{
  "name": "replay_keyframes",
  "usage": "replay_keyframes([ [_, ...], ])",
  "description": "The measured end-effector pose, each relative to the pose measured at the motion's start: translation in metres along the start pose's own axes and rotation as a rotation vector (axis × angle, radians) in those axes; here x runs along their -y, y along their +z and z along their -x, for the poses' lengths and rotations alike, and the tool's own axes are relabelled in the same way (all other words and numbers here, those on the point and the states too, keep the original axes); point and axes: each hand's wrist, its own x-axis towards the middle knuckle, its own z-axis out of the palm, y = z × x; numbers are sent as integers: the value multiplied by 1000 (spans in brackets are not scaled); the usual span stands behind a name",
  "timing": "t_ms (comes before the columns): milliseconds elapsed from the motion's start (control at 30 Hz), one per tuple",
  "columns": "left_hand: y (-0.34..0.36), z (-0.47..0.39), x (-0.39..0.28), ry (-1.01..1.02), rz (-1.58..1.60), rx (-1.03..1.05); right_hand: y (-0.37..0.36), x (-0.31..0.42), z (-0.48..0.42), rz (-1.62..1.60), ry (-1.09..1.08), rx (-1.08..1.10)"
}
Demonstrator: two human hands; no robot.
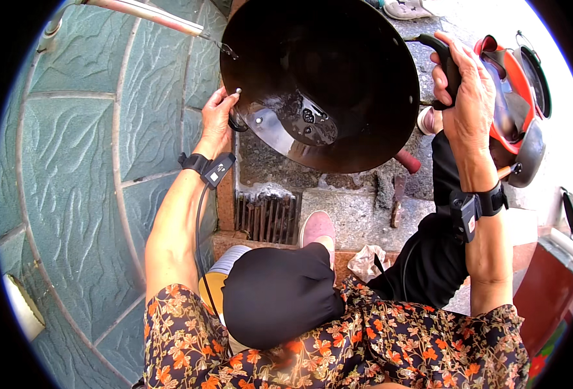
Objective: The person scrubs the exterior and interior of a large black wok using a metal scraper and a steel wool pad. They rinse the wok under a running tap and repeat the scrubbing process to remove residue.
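A large dark wok (359, 82) is held tilted between my two hands, with a shallow pool of water in its lower left part. My left hand (218, 114) grips the rim at the small left handle (237, 125). The long black handle (445, 68) on the right is wrapped by the fingers of my right hand (468, 92). At the upper left, a pipe (145, 15) ends over the wok's rim with a little water at its mouth. Part of a red handle (408, 161) shows from under the wok.
A metal drain grate (267, 219) with foam lies below the wok. Beside it on wet stone are a scouring pad (384, 191) and a rusty scraper (398, 202). Right stands a red basin (522, 82) of cookware with a pan (529, 155). A tiled wall (72, 146) borders the left.
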Motion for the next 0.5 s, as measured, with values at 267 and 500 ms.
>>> replay_keyframes([
  [267, 19, -19, 14, 26, -62, 5, 26, 37, 34, 122, -154, 88],
  [500, 51, -4, 31, -97, -7, 41, 37, 50, 47, 140, -203, 216],
])
